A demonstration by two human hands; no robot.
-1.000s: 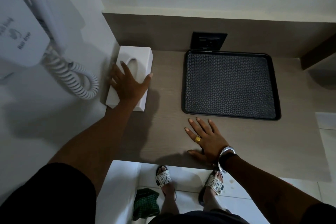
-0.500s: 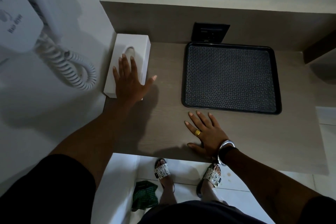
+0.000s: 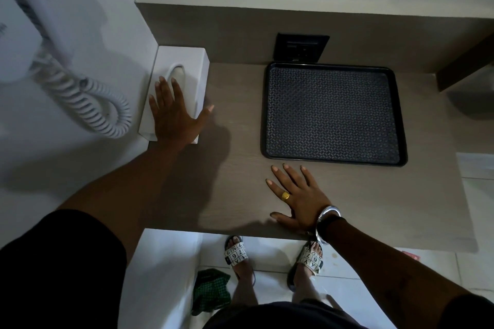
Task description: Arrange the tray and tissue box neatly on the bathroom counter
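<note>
A white tissue box (image 3: 187,61) lies lengthwise in the counter's back left corner, against the left wall. My left hand (image 3: 173,115) rests flat on its near half, fingers spread, thumb hanging over its right edge. A black textured tray (image 3: 332,112) sits at the back right of the grey wood-grain counter (image 3: 240,195), close to the back wall. My right hand (image 3: 296,195) lies flat and open on the counter just in front of the tray's near left corner, not touching it. It wears a gold ring and a silver bangle.
A white wall-mounted hair dryer with a coiled cord (image 3: 88,104) hangs on the left wall beside the tissue box. A black socket plate (image 3: 302,47) sits on the back wall behind the tray. Below the counter edge are my sandalled feet (image 3: 236,251) and a green cloth (image 3: 211,288).
The tissue box has slid back toward the rear wall into the corner under my left hand. My right hand has stayed flat in front of the tray.
</note>
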